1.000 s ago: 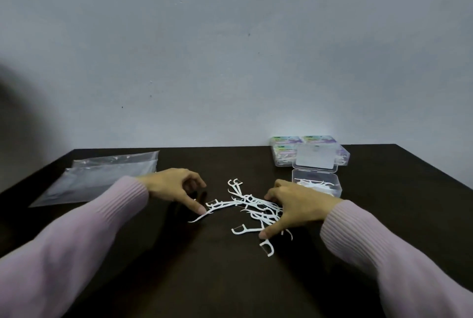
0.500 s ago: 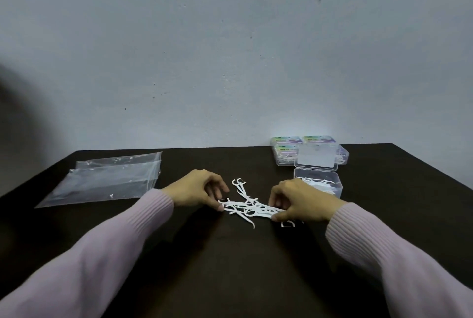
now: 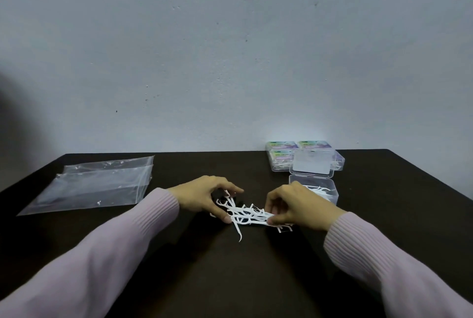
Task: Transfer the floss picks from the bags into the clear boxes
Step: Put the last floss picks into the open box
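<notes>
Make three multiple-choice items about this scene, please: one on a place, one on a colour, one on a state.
1. Where do the plastic bags lie?
A. table's left side
B. inside a box
C. beside the open box

2. What colour are the floss picks?
A. blue
B. white
C. black

3. How is the nearest clear box?
A. lid shut
B. lid raised
C. upside down

Answers: 1 A, they lie flat, left of the left hand. 2 B, the bundle between both hands is white. 3 B, its lid stands up behind the right hand, with picks inside.

dim, soft | bright patch on wall (image 3: 294, 128) at 3 o'clock | dark vignette at 9 o'clock | edges bowed
</notes>
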A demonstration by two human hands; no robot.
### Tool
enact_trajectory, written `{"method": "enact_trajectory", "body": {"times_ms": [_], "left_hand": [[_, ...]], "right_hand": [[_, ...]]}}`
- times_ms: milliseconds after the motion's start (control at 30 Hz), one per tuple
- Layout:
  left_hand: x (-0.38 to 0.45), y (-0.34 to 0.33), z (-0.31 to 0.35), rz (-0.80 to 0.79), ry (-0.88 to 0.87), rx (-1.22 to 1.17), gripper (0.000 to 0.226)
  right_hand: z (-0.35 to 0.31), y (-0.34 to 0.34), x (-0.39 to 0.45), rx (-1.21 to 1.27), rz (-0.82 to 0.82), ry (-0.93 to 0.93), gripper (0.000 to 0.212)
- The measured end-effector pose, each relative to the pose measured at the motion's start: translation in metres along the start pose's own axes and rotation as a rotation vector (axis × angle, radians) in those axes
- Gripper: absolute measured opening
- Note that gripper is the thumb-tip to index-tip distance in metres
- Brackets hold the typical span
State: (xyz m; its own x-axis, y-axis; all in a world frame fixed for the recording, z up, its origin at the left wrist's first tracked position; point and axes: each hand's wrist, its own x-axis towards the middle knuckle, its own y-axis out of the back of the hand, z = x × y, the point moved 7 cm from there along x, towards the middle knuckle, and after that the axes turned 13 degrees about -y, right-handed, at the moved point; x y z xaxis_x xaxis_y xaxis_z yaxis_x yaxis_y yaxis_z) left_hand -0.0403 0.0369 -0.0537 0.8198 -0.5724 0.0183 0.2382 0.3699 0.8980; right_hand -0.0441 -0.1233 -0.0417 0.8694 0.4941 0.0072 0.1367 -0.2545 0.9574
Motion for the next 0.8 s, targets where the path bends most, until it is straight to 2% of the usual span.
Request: {"method": "enact_trajectory", "body": {"times_ms": [300,567,800], "left_hand": [[0.001,0.002,0.005,0.154,0.013,-0.098,0.037],[0.01,0.002,0.007,0.08,0.036,-0.142,0.02],[0.015,0.002,0.008,0.079,0.058,-0.26,0.02]], "right_hand": [[0.0,0.005,0.002,-0.073,0.095,0.042,0.011],[0.004,0.007,0.003,-0.129,0.135,0.054,0.014],[0.021,0.024,0.005,0.058,0.166,0.036,0.016]]}}
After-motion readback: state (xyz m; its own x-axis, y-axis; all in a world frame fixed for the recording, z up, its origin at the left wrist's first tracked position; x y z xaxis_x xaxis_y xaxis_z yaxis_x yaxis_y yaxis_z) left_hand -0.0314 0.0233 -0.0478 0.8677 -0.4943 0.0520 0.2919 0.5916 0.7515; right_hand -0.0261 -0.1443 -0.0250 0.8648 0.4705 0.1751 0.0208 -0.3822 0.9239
